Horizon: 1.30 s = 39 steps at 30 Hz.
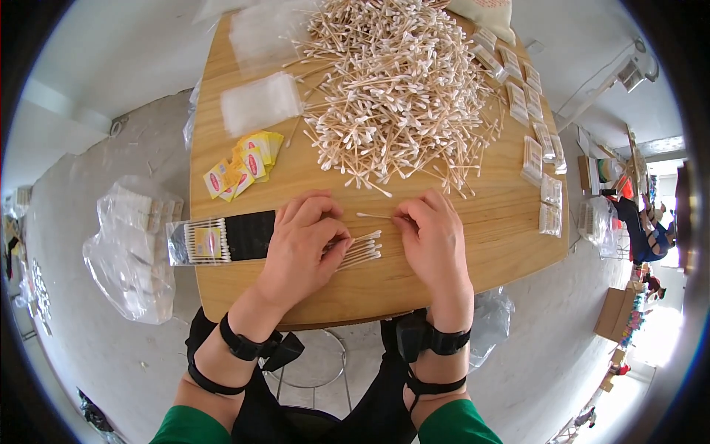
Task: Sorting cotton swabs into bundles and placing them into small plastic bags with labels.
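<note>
My left hand (pixel 305 238) is curled over a small bunch of cotton swabs (pixel 362 253), whose white tips stick out to the right from under its fingers. With thumb and fingers pinched, my right hand (pixel 430 235) holds a single cotton swab (pixel 376 216) that points left. Beside my left hand lies a dark flat strip (pixel 250 235), partly hidden by the hand. At its left end is a clear packet (pixel 177 243) containing a row of swabs and a yellow card (pixel 210 241). Beyond both hands rises a large pile of loose cotton swabs (pixel 399 89).
Yellow and white cards (pixel 242 169) lie loosely stacked at left, near clear plastic sleeves (pixel 260 102). Filled swab packets (pixel 532 159) line the wooden table's (pixel 495 255) right side. A plastic bag of packets (pixel 137 248) rests on the floor at left. A stool (pixel 318 359) stands below.
</note>
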Each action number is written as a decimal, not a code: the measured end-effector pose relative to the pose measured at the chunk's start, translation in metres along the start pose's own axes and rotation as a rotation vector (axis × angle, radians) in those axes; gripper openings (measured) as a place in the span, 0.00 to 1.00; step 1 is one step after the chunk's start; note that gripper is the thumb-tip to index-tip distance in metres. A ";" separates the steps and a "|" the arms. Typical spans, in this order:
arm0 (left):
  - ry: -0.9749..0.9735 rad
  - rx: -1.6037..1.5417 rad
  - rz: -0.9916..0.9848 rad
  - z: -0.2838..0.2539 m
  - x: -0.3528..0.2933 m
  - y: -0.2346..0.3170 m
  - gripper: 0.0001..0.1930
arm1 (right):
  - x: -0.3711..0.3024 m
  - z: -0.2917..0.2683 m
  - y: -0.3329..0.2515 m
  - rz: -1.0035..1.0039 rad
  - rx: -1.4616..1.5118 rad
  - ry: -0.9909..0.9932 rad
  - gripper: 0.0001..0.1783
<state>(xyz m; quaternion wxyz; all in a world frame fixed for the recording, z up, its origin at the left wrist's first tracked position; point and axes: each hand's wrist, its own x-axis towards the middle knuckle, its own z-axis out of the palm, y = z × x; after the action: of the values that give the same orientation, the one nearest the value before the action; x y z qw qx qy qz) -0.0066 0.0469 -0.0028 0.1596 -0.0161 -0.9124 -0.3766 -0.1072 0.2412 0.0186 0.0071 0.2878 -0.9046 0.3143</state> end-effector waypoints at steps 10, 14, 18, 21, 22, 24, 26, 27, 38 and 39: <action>0.052 -0.047 -0.019 0.003 -0.001 -0.004 0.06 | -0.002 -0.011 0.001 0.021 0.010 -0.110 0.04; 0.042 -0.024 -0.004 0.002 0.000 0.000 0.07 | -0.002 -0.006 0.007 0.055 -0.033 -0.020 0.03; 0.038 -0.051 -0.031 0.002 0.000 0.000 0.06 | 0.000 0.004 -0.003 0.014 -0.043 -0.011 0.03; 0.066 -0.075 -0.077 0.002 -0.001 0.001 0.05 | -0.001 0.008 -0.013 -0.073 0.037 -0.136 0.05; 0.073 -0.057 -0.077 0.002 -0.001 0.001 0.05 | -0.001 0.010 -0.014 -0.073 0.038 -0.136 0.05; 0.064 -0.017 -0.026 0.004 0.000 0.000 0.05 | 0.000 0.014 -0.015 0.027 0.170 -0.018 0.12; 0.054 0.026 0.023 0.004 0.000 -0.001 0.05 | 0.002 0.019 -0.016 0.059 0.218 0.055 0.17; 0.041 0.021 0.022 0.003 0.000 -0.001 0.05 | 0.003 0.022 -0.017 0.091 0.267 0.128 0.21; -0.004 -0.030 -0.011 -0.001 -0.001 -0.002 0.07 | 0.012 0.036 -0.015 0.122 0.340 0.210 0.16; 0.005 -0.030 -0.003 0.000 -0.001 -0.003 0.07 | 0.013 0.038 -0.013 0.078 0.320 0.227 0.13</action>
<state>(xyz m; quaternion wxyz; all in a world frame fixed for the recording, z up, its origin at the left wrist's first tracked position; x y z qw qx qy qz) -0.0055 0.0450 -0.0048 0.1612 -0.0161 -0.9062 -0.3907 -0.1044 0.2045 -0.0019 0.0508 0.2127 -0.8471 0.4844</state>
